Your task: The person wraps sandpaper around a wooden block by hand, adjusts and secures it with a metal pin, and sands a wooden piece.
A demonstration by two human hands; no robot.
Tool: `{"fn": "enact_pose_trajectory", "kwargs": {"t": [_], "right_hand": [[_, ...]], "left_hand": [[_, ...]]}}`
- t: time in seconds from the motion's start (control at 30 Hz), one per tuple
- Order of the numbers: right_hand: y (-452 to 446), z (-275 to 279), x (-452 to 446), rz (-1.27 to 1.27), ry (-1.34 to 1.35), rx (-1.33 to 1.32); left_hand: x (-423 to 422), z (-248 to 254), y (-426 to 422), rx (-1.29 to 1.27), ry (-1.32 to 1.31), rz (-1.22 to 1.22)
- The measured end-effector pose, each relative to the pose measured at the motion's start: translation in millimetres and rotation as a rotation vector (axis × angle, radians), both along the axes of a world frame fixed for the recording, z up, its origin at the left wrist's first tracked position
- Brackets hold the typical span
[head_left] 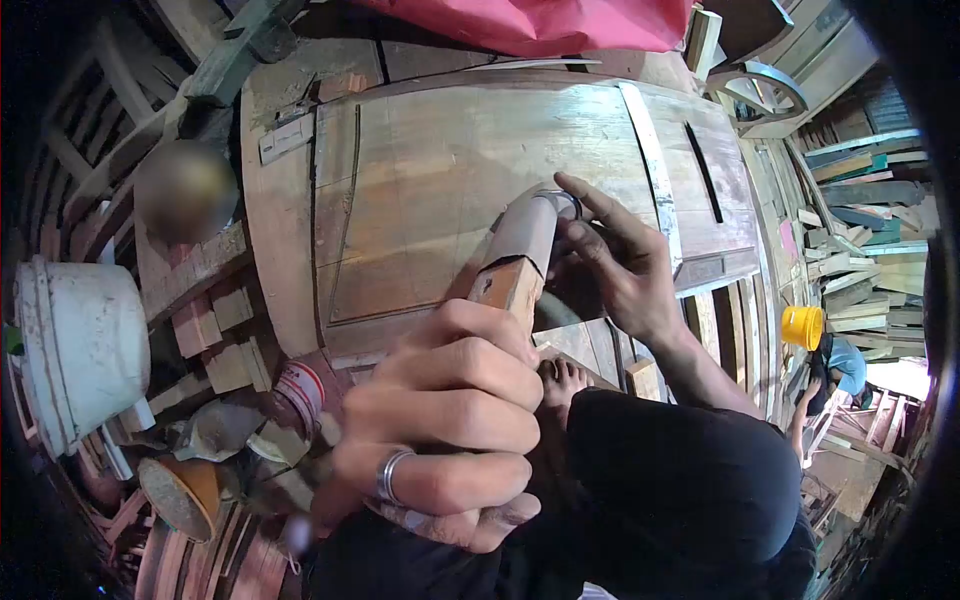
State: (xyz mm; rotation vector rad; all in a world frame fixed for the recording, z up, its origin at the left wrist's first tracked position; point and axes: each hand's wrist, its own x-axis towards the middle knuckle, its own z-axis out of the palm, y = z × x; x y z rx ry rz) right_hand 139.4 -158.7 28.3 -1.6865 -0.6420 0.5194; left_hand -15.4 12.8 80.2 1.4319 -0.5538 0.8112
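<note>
My left hand (440, 420), with a ring on one finger, is closed around a wood-handled tool (512, 285) in the foreground. The handle is squared brown wood with a small dark hole. Beyond it extends a smooth, pale grey part (525, 232) with a rounded end; its exact kind is unclear. My right hand (620, 255) reaches in from the right, thumb and index finger closed about that rounded end. Its other fingers are partly hidden. Below both hands lies a wide wooden panel (450, 160) with grooves and a pale strip across it.
A white bucket (85, 350) and an orange container (180, 495) stand left among wood offcuts. Red cloth (540, 22) lies at the top. My bare foot (565, 385) is beside the panel. Lumber stacks (870, 230), a yellow bucket (802, 327) and a person (845, 365) are right.
</note>
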Motion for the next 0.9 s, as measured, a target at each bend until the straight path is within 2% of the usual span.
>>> {"fn": "enact_pose_trajectory", "kwargs": {"t": [0.17,0.23,0.37,0.57,0.63,0.73,0.9], "right_hand": [[4,11,9,-0.041,-0.191,-0.047],[5,19,16,0.095,-0.485,-0.156],[10,13,14,0.09,-0.504,-0.111],[6,29,-9,0.15,-0.786,-0.051],[3,19,3,0.186,-0.857,-0.058],[13,6,18,0.106,-0.821,-0.112],[9,18,7,0.183,-0.884,-0.056]], "left_hand": [[-3,7,3,0.046,0.083,-0.032],[-3,6,1,0.037,0.081,-0.028],[-2,1,4,0.079,0.048,-0.033],[3,3,-6,0.119,0.023,0.006],[3,4,-9,0.096,0.024,0.01],[2,2,-7,0.045,0.017,0.043],[0,1,0,0.056,0.029,0.001]]}}
